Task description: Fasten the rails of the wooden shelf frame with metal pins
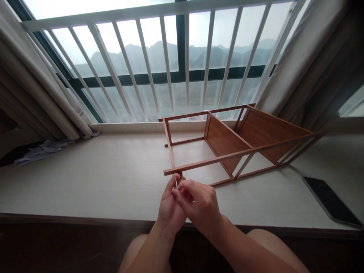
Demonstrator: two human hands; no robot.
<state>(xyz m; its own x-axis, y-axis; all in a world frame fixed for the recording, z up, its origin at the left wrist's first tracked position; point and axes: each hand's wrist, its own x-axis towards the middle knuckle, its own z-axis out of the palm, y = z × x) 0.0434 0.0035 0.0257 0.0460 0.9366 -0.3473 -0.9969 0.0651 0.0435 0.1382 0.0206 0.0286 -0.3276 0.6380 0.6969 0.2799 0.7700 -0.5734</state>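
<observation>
A small wooden shelf rack [227, 144] lies on its side on the pale window-ledge table [99, 178]. My left hand [169, 206] and my right hand [200, 204] meet just below the rack's near left corner. Both are pinched closed around a thin metal tool or screw [176, 182] that points up at that corner. The tool's tip sits right under the frame's front rail.
A dark phone or tablet [331, 201] lies flat at the table's right. Crumpled paper or plastic [42, 149] sits at the far left by the curtain [42, 87]. White window bars [167, 64] rise behind the rack. My knees show below the table edge.
</observation>
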